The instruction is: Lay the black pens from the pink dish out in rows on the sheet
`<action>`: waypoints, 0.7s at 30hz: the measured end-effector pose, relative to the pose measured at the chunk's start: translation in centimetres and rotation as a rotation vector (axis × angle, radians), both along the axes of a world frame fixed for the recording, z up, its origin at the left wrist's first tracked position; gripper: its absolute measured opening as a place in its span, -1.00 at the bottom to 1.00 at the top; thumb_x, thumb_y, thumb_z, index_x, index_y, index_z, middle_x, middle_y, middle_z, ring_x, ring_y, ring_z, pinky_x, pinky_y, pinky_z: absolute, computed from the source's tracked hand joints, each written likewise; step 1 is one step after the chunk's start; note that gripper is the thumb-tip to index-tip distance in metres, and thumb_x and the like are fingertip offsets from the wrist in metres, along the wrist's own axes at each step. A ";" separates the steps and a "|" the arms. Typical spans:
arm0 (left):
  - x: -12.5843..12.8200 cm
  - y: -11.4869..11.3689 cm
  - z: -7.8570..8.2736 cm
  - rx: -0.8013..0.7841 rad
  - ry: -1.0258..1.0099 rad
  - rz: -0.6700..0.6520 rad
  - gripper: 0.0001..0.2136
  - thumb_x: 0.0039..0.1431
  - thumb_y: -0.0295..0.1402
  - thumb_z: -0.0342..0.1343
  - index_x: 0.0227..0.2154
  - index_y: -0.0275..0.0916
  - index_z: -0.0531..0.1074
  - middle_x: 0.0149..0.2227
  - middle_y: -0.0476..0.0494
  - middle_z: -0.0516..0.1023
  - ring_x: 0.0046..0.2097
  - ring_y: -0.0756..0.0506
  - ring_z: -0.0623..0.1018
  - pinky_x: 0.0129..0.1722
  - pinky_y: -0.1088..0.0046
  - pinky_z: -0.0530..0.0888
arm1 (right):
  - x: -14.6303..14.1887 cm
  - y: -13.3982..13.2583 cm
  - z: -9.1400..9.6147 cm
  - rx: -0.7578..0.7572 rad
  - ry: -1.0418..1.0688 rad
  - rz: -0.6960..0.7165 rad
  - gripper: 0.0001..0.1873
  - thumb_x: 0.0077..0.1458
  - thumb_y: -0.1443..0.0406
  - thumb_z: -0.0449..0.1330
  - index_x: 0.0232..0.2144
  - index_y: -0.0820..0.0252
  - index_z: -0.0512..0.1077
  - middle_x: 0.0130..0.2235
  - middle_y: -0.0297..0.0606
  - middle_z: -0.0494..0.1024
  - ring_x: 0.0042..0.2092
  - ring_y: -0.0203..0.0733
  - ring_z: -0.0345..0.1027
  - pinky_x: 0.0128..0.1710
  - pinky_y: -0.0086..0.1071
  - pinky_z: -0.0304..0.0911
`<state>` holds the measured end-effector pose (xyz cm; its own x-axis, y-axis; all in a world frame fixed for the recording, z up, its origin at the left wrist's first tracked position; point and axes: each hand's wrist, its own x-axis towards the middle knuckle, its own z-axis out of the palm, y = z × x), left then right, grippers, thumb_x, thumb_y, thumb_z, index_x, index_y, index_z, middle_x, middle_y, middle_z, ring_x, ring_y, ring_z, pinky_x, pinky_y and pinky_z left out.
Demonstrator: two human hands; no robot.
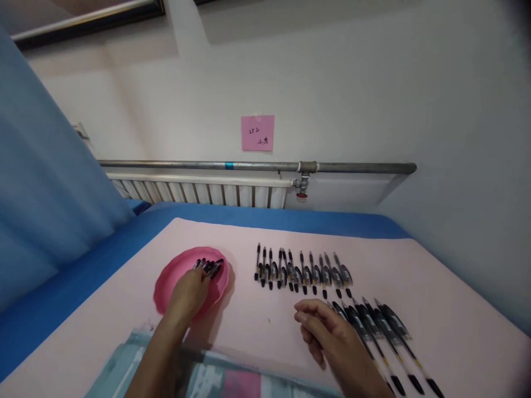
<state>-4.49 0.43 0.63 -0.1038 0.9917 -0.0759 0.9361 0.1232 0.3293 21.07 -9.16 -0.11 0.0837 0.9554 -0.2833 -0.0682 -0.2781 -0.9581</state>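
Observation:
My left hand (191, 290) reaches over the pink scalloped plate (168, 276), its fingers closed around short black pen pieces (211, 267) that look like caps. The fingertips are partly hidden behind the back of the hand. My right hand (327, 337) hovers above the pink tabletop, fingers loosely bent and slightly apart, holding nothing. Just beyond it lies a row of black pens (302, 272), each roughly upright in view with dark capsule-shaped pieces among them. Beside the right hand, a second group of larger-looking black pens (381, 326) lies slanted, partly covered by the hand.
A pink sheet (257, 309) covers the blue surface (265, 214). A teal patterned cloth or bag (203, 381) lies at the near edge. Blue curtain (50, 182) hangs at left. Behind are a radiator (215, 192), a metal pipe (352, 167) and a pink note (258, 132).

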 end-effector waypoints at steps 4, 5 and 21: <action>0.6 0.0 -0.3 -0.036 0.063 -0.018 -0.75 0.13 -0.40 -0.14 -0.30 -0.30 0.45 -0.28 -0.32 0.58 -0.27 -0.23 0.53 -0.39 0.37 0.31 | 0.0 -0.3 0.2 0.029 -0.010 -0.029 -0.77 -0.05 0.15 0.15 -0.37 0.19 0.37 -0.61 -0.47 0.25 -0.65 -0.45 0.01 -0.68 -0.52 -0.09; 0.6 0.1 -0.4 -0.044 0.077 -0.018 -0.75 0.12 -0.41 -0.14 -0.29 -0.29 0.46 -0.28 -0.32 0.58 -0.27 -0.23 0.54 -0.38 0.36 0.32 | 0.1 -0.3 0.2 0.041 -0.010 -0.043 -0.77 -0.05 0.15 0.15 -0.37 0.19 0.38 -0.61 -0.47 0.25 -0.64 -0.45 0.02 -0.68 -0.52 -0.09; 0.1 0.5 -1.5 -0.079 0.081 -0.109 -0.65 0.15 -0.26 -0.13 -0.08 -0.29 0.39 -0.22 -0.34 0.56 -0.23 -0.33 0.51 -0.36 0.31 0.30 | 9.4 0.2 0.7 0.195 -0.867 -0.353 -0.83 -0.04 0.28 0.03 -0.49 0.17 0.41 -0.48 -0.32 0.47 -0.42 -0.24 0.30 -0.39 -0.42 0.14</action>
<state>-4.36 0.96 -0.92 -0.0049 0.9887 -0.1501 0.9684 0.0421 0.2458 30.46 -8.99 0.54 0.4821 0.8587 0.1739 0.6378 -0.2079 -0.7416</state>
